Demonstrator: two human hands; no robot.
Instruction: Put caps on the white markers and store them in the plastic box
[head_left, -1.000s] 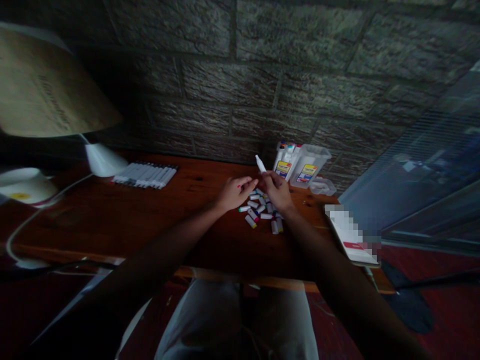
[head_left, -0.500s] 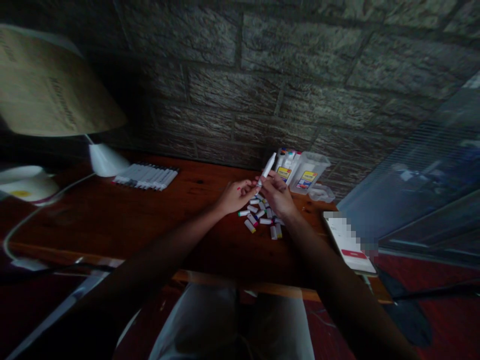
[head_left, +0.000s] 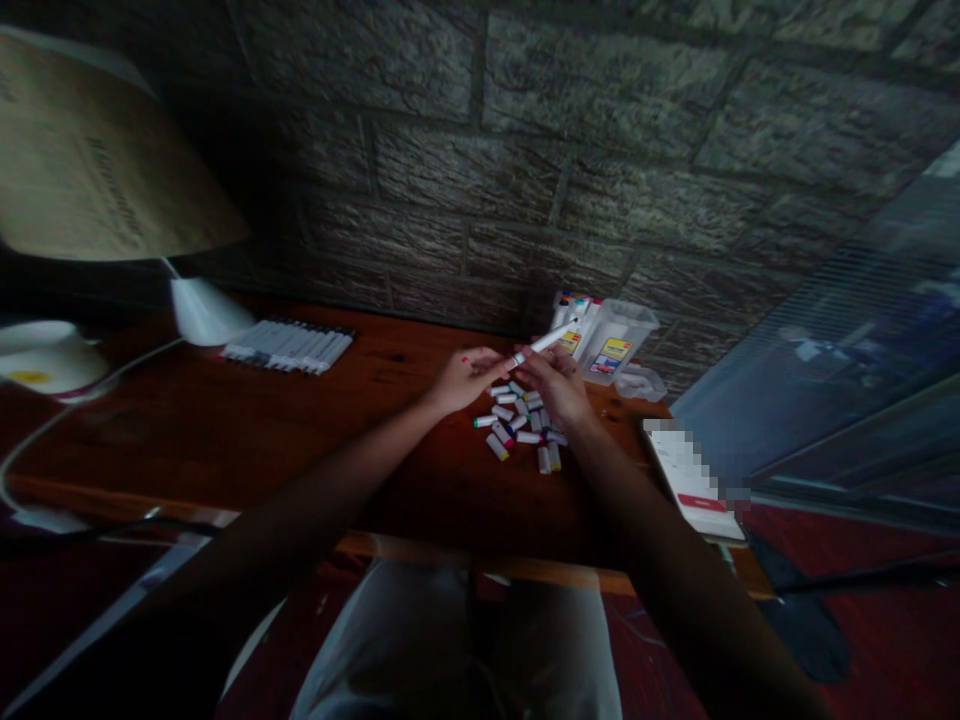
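A white marker slants up to the right between my hands, its dark tip pointing toward the clear boxes. The fingers of my left hand are closed on its lower end; a small red mark shows on that hand. My right hand pinches the marker's middle. Just below the hands lies a loose heap of white caps with coloured ends, partly hidden by my right hand. To the left, several white markers lie side by side in a row.
Behind my right hand stand a clear box of markers and another clear box, with a clear lid beside them. A tablet or phone lies at the right edge. A lamp and a white cup occupy the left.
The marker has swung from steeply upright to a flatter slant toward the right, and its dark tip now shows. Both hands still hold it over the caps.
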